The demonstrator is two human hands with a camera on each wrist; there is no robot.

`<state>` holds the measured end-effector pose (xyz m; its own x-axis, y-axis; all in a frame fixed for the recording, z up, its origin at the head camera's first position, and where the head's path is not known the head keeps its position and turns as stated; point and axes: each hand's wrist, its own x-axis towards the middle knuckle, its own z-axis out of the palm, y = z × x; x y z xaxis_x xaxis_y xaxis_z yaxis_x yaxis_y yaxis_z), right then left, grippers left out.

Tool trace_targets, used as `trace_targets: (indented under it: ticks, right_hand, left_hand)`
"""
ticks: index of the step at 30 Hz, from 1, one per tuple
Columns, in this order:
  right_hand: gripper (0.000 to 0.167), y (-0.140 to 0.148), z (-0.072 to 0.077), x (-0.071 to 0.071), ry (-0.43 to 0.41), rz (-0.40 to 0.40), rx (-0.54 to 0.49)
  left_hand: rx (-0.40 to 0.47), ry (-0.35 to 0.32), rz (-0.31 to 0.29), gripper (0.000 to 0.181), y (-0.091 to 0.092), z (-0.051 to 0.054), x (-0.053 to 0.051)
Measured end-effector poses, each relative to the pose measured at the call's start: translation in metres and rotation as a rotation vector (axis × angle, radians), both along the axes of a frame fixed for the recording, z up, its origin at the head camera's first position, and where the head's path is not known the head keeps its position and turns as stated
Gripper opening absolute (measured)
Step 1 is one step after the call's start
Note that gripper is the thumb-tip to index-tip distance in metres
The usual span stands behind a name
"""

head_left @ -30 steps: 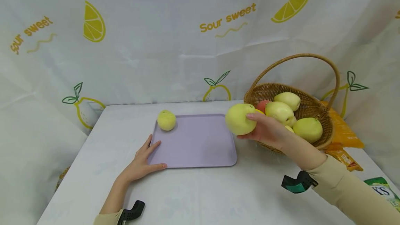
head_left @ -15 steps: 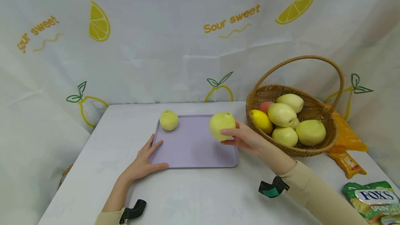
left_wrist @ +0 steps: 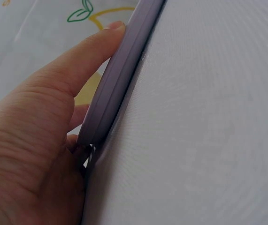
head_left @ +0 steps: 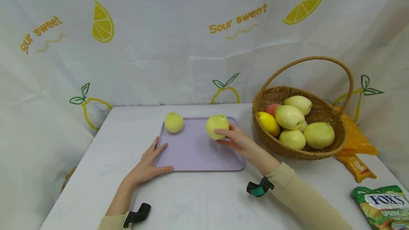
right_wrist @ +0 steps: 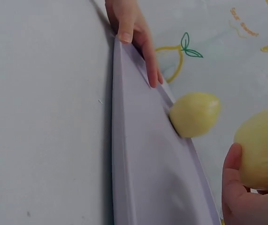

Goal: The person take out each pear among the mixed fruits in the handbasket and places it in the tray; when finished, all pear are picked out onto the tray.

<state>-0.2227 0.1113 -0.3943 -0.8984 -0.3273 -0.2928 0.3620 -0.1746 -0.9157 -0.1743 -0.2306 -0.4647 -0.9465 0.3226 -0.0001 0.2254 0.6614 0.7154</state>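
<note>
My right hand [head_left: 234, 139] holds a yellow-green pear [head_left: 216, 126] between thumb and fingers, above the right half of a pale purple tray [head_left: 191, 159]. The right wrist view shows the held pear [right_wrist: 263, 150] apart from the tray, with a shadow below. A second pear [head_left: 174, 122] sits at the tray's far left corner. My left hand [head_left: 148, 162] rests at the near left corner of the tray, fingers spread and mostly straight. In the left wrist view, the thumb [left_wrist: 94, 54] of that hand lies against the tray's rim [left_wrist: 119, 79].
To the right stands a wicker basket [head_left: 295, 153] with a tall handle, holding several pale fruits, a lemon [head_left: 268, 123] and a red fruit [head_left: 272, 109]. Orange packets [head_left: 356, 166] lie beside it, and a green FOX'S bag [head_left: 381, 205] at the front right. A printed curtain [head_left: 159, 63] hangs behind.
My right hand has carried the pear leftward from in front of the basket to over the tray, slightly lower. The left hand keeps its place on the tray corner.
</note>
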Motion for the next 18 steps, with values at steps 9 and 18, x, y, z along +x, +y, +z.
trace_targets:
  ticks: [9,18]
  right_hand:
    - [0.063,-0.022,-0.013,-0.017,0.019,-0.069,0.09]
    - [0.074,-0.039,-0.021,-0.029,0.02,-0.146,0.139]
  left_hand:
    - [0.0,0.002,0.002,0.094,0.0,-0.001,-0.001]
    - [-0.002,-0.009,0.003,0.093,0.0,0.0,0.0]
